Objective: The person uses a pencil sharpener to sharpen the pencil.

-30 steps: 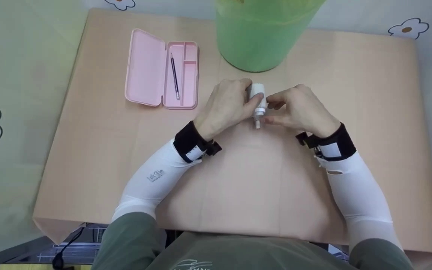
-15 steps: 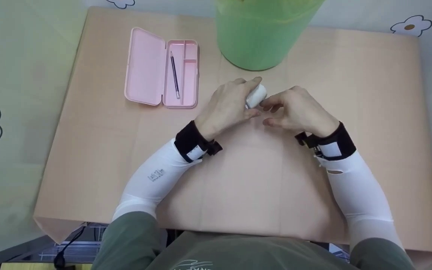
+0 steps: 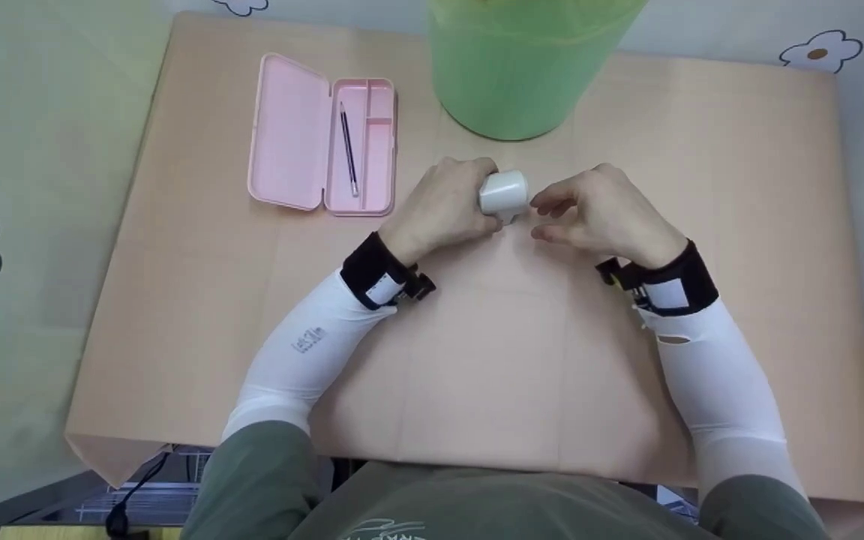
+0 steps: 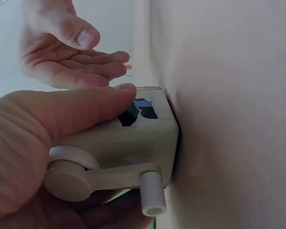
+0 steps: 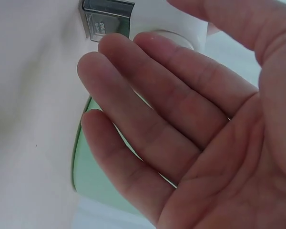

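A white crank pencil sharpener (image 3: 505, 192) sits in my left hand (image 3: 443, 206) at the middle of the table. In the left wrist view my thumb lies along the sharpener's top (image 4: 152, 138), beside a dark printed picture, and other fingers are under it. Its crank handle (image 4: 153, 193) faces that camera. A see-through dark shavings drawer (image 5: 106, 21) shows in the right wrist view. Just right of the sharpener, my right hand (image 3: 601, 214) holds nothing; its fingers are loosely bent, palm visible in the right wrist view (image 5: 219, 171). Whether its fingertips touch the sharpener, I cannot tell.
At the back left lies an open pink pencil case (image 3: 289, 139) with a dark pencil (image 3: 349, 150) in its long compartment. Behind the hands stands a green bin (image 3: 511, 82) with a yellowish liner. A peach cloth (image 3: 492, 360) covers the table.
The sharpener has turned in my left hand, from standing lengthwise with its crank towards me to lying more crosswise. My right hand has shifted slightly and stays beside it.
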Available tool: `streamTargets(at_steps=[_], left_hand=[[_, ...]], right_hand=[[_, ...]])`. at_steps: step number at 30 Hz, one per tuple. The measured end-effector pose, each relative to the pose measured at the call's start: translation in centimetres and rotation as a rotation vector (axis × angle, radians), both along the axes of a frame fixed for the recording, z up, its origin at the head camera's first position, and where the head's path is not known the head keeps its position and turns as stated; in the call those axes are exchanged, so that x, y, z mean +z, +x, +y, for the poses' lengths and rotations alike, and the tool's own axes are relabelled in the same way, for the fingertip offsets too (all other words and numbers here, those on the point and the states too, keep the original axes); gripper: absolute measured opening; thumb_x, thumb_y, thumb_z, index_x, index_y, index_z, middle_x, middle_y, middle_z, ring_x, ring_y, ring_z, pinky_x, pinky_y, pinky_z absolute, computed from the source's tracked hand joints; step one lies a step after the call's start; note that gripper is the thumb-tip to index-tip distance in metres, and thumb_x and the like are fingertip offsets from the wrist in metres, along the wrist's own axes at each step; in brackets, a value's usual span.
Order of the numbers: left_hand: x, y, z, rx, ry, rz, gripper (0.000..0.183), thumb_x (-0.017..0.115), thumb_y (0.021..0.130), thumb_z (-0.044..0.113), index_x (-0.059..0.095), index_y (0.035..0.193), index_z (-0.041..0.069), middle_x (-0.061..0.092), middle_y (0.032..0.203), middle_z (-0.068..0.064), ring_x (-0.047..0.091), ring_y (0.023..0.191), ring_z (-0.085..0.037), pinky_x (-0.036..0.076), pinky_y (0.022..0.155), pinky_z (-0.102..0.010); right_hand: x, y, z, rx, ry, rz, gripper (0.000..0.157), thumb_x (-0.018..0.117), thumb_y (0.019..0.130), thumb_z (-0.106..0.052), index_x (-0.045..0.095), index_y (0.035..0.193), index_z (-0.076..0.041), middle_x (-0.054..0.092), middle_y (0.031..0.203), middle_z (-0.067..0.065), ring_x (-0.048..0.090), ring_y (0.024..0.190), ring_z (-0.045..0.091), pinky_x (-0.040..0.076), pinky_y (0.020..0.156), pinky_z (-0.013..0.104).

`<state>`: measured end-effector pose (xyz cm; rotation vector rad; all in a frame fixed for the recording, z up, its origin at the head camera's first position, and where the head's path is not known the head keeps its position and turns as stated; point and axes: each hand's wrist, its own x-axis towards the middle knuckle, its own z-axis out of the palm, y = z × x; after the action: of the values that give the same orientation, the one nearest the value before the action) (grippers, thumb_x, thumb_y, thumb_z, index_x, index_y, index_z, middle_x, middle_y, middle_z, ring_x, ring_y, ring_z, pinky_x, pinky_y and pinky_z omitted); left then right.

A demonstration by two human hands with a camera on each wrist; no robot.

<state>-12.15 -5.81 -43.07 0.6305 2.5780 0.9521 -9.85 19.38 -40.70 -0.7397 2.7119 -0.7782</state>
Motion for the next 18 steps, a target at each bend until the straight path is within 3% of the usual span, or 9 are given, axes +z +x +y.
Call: streamTargets(at_steps=[7, 10, 13, 18], left_hand=[[1.6, -0.7, -1.5, 0.030, 0.176, 0.040, 0.054, 0.092, 0.084, 0.027, 0.076, 0.133, 0.010, 0.081, 0.118, -0.010, 0.072, 0.101, -0.025, 0.056, 0.085, -0.038], [2.3, -0.9, -2.2, 0.036, 0.291, 0.016, 0.056, 0.091, 0.084, 0.024, 0.073, 0.135, 0.006, 0.079, 0.122, -0.014, 0.070, 0.103, -0.025, 0.054, 0.085, -0.034], [2.6, -0.9, -2.6, 0.045, 0.383, -0.030, 0.057, 0.090, 0.085, 0.019, 0.069, 0.135, 0.003, 0.078, 0.124, -0.017, 0.070, 0.105, -0.026, 0.056, 0.086, -0.033], [2.9, -0.8, -2.7, 0.045, 0.427, -0.063, 0.063, 0.093, 0.083, 0.015, 0.063, 0.137, 0.003, 0.077, 0.129, -0.017, 0.072, 0.111, -0.027, 0.060, 0.092, -0.036]], right_hand=[[0.3, -0.2, 0.2, -0.043, -0.110, 0.111, 0.033, 0.093, 0.090, -0.015, 0.085, 0.119, -0.002, 0.088, 0.106, 0.013, 0.086, 0.093, 0.030, 0.069, 0.087, 0.052], [0.3, -0.1, 0.0, -0.063, -0.200, 0.131, 0.040, 0.095, 0.090, -0.017, 0.084, 0.125, -0.002, 0.088, 0.113, 0.015, 0.085, 0.095, 0.034, 0.069, 0.089, 0.036], [0.1, -0.1, -0.3, -0.082, -0.258, 0.134, 0.047, 0.097, 0.089, -0.020, 0.082, 0.130, -0.002, 0.086, 0.120, 0.015, 0.085, 0.100, 0.037, 0.068, 0.088, 0.031], [0.0, -0.1, -0.6, -0.107, -0.317, 0.122, 0.054, 0.097, 0.088, -0.020, 0.080, 0.138, -0.009, 0.085, 0.128, 0.013, 0.084, 0.106, 0.037, 0.066, 0.087, 0.021]])
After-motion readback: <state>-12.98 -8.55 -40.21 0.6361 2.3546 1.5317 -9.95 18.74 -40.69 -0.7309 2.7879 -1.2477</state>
